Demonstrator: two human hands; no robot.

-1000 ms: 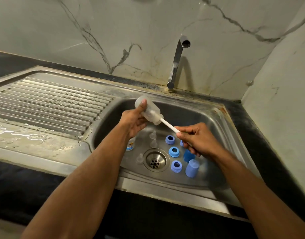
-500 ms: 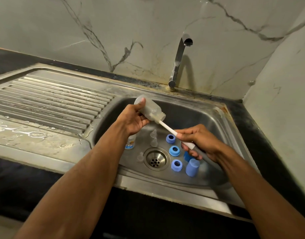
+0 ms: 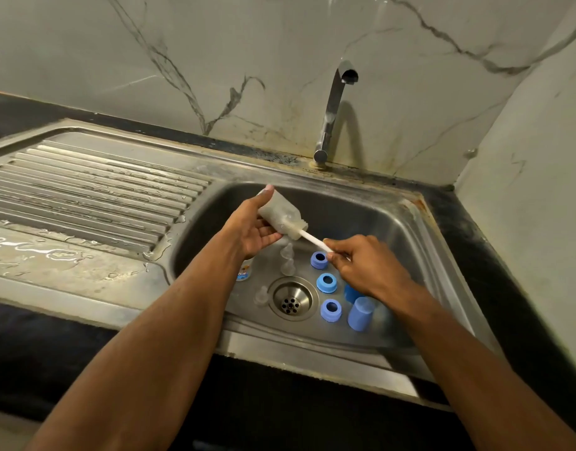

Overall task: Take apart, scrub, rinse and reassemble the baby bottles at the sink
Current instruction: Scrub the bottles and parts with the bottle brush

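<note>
Left hand (image 3: 252, 227): fingers and thumb curled round a clear baby bottle (image 3: 281, 213), held tilted above the sink basin (image 3: 407, 242), back-left of the drain (image 3: 293, 299), thumb tip at the bottle's base, mouth pointing down and right.

Right hand (image 3: 366, 265): fingertips pinching the white handle of a bottle brush (image 3: 314, 239), above and right of the drain; the brush head sits inside the bottle, which looks foamy.

Basin floor, relative to the drain:
- three blue collar rings (image 3: 327, 283) in a column just right of it, openings up;
- one pale blue cap (image 3: 359, 313) right of the nearest ring, with a darker blue piece (image 3: 351, 292) just behind it, partly hidden under the right wrist;
- two clear teats (image 3: 288, 267) directly behind it, one further teat (image 3: 262, 296) just left of it;
- a second bottle (image 3: 245, 271) with a printed label, back-left, mostly hidden by the left wrist.

Tap (image 3: 333, 109): behind the basin, spout turned right. Ribbed draining board (image 3: 84, 193): left of the drain, wet with pooled water.
</note>
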